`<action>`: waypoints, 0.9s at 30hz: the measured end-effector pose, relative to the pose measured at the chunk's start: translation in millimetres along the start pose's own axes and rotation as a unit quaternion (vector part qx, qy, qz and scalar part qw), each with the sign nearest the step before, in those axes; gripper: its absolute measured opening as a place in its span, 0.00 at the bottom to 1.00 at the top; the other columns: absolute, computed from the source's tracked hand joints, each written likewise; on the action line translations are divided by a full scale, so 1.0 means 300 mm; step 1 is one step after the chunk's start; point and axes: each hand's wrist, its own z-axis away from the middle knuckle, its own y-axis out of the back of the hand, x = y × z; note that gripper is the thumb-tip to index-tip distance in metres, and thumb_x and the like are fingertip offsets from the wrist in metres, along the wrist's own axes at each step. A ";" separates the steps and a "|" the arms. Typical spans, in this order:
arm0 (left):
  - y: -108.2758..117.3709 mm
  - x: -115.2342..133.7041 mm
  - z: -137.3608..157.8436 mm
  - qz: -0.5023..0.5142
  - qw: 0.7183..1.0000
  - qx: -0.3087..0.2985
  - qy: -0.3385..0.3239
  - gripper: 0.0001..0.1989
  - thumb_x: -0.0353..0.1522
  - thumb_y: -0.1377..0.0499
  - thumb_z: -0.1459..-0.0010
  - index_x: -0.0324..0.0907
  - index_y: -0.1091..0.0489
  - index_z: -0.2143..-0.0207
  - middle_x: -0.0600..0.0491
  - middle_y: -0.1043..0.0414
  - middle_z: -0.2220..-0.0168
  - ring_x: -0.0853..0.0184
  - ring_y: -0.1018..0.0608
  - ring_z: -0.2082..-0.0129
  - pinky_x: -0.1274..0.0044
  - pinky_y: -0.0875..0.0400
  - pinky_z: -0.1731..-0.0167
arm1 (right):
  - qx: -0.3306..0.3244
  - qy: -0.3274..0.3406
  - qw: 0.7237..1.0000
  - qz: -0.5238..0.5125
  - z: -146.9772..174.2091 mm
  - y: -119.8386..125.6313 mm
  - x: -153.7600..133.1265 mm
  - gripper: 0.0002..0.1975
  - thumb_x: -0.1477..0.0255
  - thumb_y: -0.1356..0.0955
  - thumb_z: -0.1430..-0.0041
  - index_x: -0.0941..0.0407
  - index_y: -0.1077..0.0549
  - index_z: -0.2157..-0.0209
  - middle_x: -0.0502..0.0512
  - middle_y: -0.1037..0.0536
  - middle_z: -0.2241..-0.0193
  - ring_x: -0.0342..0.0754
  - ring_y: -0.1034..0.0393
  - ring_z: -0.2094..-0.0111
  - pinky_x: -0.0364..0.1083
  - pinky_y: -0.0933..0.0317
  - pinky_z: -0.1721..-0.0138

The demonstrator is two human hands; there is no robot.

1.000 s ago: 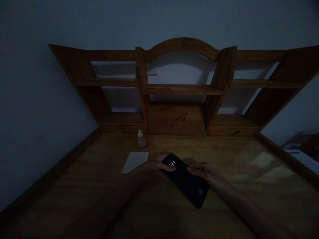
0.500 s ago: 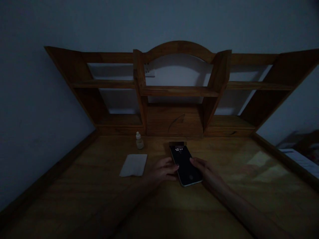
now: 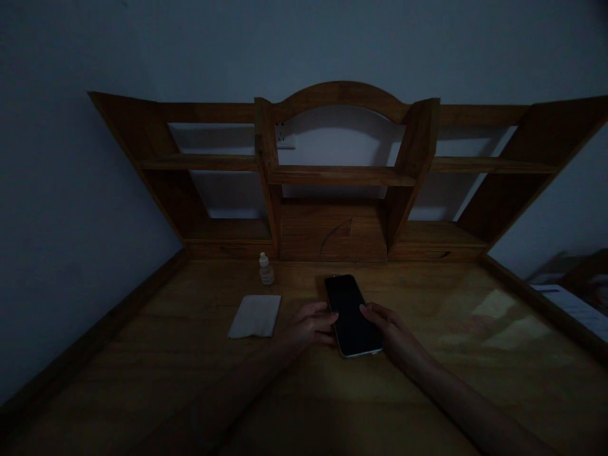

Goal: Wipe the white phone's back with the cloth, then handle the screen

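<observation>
Between my two hands is a smartphone with a dark, unlit screen, tilted a little over the wooden desk. My left hand grips its left edge, thumb on the front and fingers along the side. On the opposite edge, my right hand has its thumb over the screen's rim, with the other fingers partly hidden. A folded white tissue lies flat to the left of my left hand. Behind the tissue a small capped bottle stands upright.
A wooden shelf unit rises along the back of the desk, against the wall. A wall socket shows through its opening. White papers lie beyond the desk's right edge. The room is dim.
The phone's screen has gone from showing a lit clock to fully dark. Both hands keep their hold, with the phone shifted very slightly left.
</observation>
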 end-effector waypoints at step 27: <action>-0.052 -0.057 -0.007 0.058 0.998 0.020 0.005 0.47 0.22 0.25 0.70 0.37 0.34 0.43 0.38 0.28 0.49 0.48 0.24 0.50 0.62 0.30 0.50 | 0.064 -0.019 0.998 0.006 0.003 -0.011 -0.041 0.19 0.55 0.27 0.49 0.57 0.29 0.70 0.52 0.23 0.74 0.46 0.29 0.75 0.43 0.39 0.77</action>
